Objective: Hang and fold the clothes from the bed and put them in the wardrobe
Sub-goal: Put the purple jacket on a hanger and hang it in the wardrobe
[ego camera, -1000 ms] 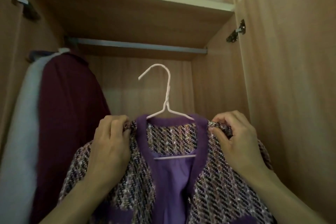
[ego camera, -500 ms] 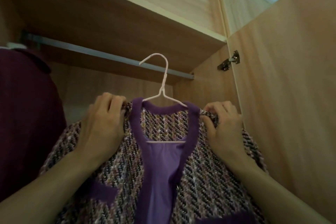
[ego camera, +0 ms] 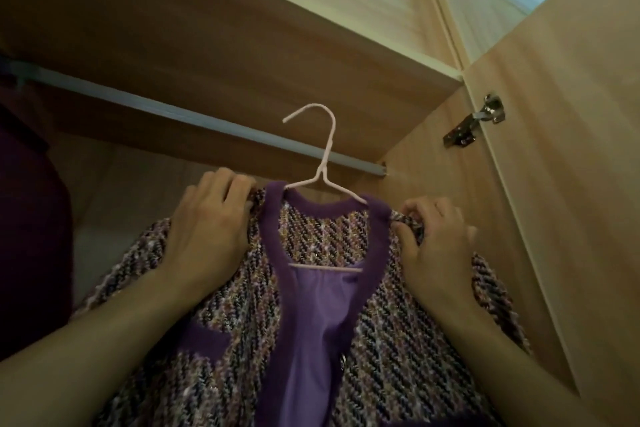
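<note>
Inside the wardrobe (ego camera: 561, 184), a purple-trimmed tweed jacket (ego camera: 398, 340) sits on a pale pink hanger (ego camera: 323, 163). The left hand (ego camera: 207, 232) grips the jacket's left shoulder, fingers curled over the fabric; the right hand (ego camera: 436, 246) pinches the right shoulder. The hanger's hook appears in front of the grey rail (ego camera: 173, 113), and whether it is over it cannot be told. A dark maroon garment (ego camera: 31, 218) hangs at the left edge.
</note>
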Demonstrator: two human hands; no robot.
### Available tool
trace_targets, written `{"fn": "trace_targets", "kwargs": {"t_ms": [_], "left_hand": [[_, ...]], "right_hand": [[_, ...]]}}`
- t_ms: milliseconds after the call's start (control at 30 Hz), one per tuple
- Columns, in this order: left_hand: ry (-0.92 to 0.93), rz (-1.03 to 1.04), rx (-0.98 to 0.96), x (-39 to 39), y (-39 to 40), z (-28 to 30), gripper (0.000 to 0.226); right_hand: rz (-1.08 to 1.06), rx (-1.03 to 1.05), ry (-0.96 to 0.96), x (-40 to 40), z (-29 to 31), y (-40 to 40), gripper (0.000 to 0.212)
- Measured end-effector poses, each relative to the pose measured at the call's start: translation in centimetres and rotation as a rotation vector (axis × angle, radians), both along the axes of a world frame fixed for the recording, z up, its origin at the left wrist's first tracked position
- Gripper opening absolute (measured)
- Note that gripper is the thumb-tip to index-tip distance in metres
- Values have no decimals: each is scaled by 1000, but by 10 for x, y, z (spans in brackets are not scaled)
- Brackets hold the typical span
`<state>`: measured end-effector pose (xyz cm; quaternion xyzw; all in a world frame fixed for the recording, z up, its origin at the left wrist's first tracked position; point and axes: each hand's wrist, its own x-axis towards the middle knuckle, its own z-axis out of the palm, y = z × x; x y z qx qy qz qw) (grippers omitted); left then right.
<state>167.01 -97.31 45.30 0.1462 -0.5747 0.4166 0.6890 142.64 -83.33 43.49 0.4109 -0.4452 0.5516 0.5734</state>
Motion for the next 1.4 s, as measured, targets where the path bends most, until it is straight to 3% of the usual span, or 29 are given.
{"fn": "trace_targets", "kwargs": {"t_ms": [433,667,933,1133,1300,1400], "left_hand": [[42,8,-46,-68,-96,103,13],[11,19,28,-98,-162,153,21],[-21,-15,124,-131,-211,160,32],[-104,-105,198,-150,-227,132,27],[-97,-115,130,-144,-213,134,17],[-139,-110,139,-150,-209,126,18]], "right_hand": [[-48,-4,28,-59,101,-87,11],[-116,36,25,-70,148,-128,11],[-98,103,31,-88,154,-161,17],[-216,121,54,-96,129,-166,23],[-179,121,69,-93,132,-147,17],[-272,137,23,-94,120,-139,14]]}}
